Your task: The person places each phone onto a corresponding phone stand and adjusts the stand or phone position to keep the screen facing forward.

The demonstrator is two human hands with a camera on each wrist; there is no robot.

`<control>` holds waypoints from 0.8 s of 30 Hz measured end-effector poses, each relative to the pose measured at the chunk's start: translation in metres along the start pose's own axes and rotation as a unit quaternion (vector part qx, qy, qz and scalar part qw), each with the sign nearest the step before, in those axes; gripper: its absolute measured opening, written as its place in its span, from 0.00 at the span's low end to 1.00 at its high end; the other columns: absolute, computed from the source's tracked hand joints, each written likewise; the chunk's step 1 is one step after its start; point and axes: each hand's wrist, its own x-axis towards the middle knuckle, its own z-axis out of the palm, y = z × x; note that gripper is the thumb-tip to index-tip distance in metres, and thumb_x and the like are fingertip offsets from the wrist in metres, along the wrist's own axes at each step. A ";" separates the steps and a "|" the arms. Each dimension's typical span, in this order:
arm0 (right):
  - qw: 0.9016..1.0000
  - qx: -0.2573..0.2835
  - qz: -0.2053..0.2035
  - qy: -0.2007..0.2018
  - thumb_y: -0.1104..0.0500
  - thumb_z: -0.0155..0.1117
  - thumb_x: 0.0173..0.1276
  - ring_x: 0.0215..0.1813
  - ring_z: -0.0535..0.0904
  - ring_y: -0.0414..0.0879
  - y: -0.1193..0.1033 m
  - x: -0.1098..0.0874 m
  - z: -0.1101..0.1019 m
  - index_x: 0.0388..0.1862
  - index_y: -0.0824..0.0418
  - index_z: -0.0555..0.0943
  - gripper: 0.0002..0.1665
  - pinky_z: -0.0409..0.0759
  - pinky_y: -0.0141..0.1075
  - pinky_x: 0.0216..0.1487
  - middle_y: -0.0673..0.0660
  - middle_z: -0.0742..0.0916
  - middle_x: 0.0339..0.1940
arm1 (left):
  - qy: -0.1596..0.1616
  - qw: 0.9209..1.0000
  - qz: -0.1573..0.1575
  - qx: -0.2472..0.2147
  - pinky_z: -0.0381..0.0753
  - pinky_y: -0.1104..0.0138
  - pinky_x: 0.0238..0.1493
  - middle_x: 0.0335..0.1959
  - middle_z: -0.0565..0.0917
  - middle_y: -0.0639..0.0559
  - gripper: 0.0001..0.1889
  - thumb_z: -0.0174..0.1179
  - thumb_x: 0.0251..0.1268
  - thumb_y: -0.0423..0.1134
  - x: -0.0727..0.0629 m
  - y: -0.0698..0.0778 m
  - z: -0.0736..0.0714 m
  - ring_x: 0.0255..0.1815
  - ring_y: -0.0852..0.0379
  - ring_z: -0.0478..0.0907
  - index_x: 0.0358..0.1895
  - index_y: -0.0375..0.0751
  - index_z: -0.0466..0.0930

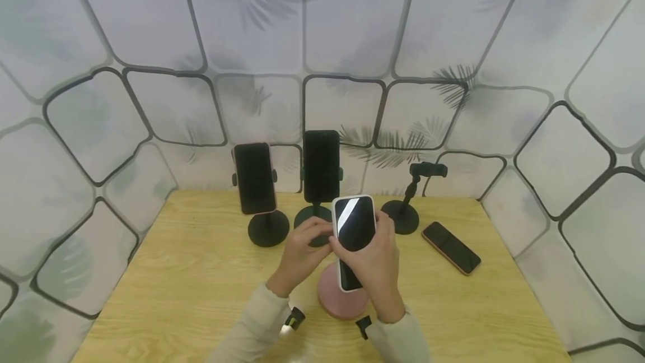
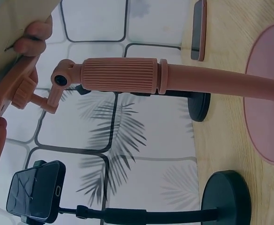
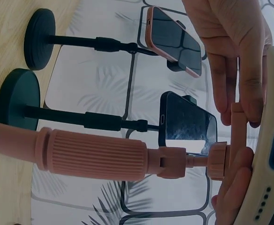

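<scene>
The right hand [image 1: 375, 256] grips a white-edged phone [image 1: 355, 223], its thumb bent over the screen and its fingers curled behind. The left hand [image 1: 302, 245] pinches the end of the pink holder [image 3: 239, 124] at the phone's left edge, with little gap between fingers and thumb. The phone is above the round base of the pink stand [image 2: 120, 75], its back close against the holder; whether it is fully seated I cannot tell.

Beyond the hands, a black stand [image 1: 269, 229] and a green stand [image 1: 304, 215] each hold a phone upright near the desk's back edge; only a narrow gap separates them. Another black stand [image 1: 410, 223] is to the right, and a loose phone [image 1: 452, 248] lies flat between it and the right edge. Broad stretches of the desk [image 1: 176, 296] run from the left hand to the left edge.
</scene>
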 end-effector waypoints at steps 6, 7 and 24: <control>0.999 0.028 0.013 -0.040 0.43 0.79 0.40 0.45 0.76 0.54 -0.003 -0.001 -0.001 0.60 0.63 0.67 0.51 0.79 0.48 0.42 0.62 0.74 0.55 | 0.004 1.000 -0.003 -0.002 0.81 0.69 0.38 0.31 0.82 0.47 0.12 0.69 0.43 0.22 -0.001 -0.001 -0.001 0.33 0.55 0.79 0.34 0.34 0.83; 0.998 0.031 0.014 -0.049 0.42 0.78 0.40 0.46 0.76 0.54 -0.003 0.000 -0.001 0.60 0.62 0.67 0.51 0.79 0.48 0.43 0.62 0.73 0.56 | 0.006 1.000 -0.004 0.001 0.81 0.70 0.38 0.30 0.82 0.47 0.11 0.69 0.43 0.22 -0.001 -0.001 0.000 0.32 0.56 0.79 0.33 0.34 0.83; 0.997 0.037 0.031 -0.065 0.42 0.78 0.41 0.42 0.78 0.52 0.009 0.015 -0.002 0.60 0.59 0.65 0.51 0.77 0.46 0.41 0.60 0.80 0.49 | 0.014 0.999 0.040 0.008 0.80 0.73 0.39 0.29 0.82 0.48 0.13 0.72 0.41 0.26 0.003 -0.005 0.003 0.32 0.57 0.80 0.35 0.34 0.84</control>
